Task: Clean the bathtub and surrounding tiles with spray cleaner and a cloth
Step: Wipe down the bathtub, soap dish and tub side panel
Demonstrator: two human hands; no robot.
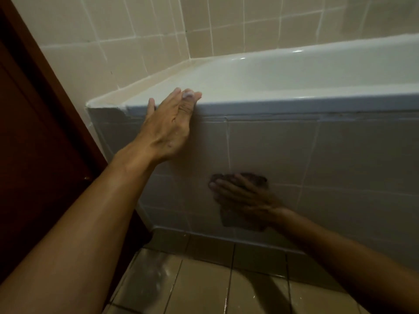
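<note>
Wet floor tiles gleam nearest me, just below the bathtub, which I take as my landmark. On the tiled front panel under the tub's rim, my right hand presses a dark cloth flat against the tiles, fingers spread and fairly straight over it, low and close to the floor. Higher up, my left hand rests open against the panel, fingertips hooked just over the tub's rim near its corner, with what looks like foam on them. I judge the panel wiping is under way; the basin and the wall tiles behind the tub may still need doing. No spray cleaner is in view. A dark wooden door stands left of the tub.
</note>
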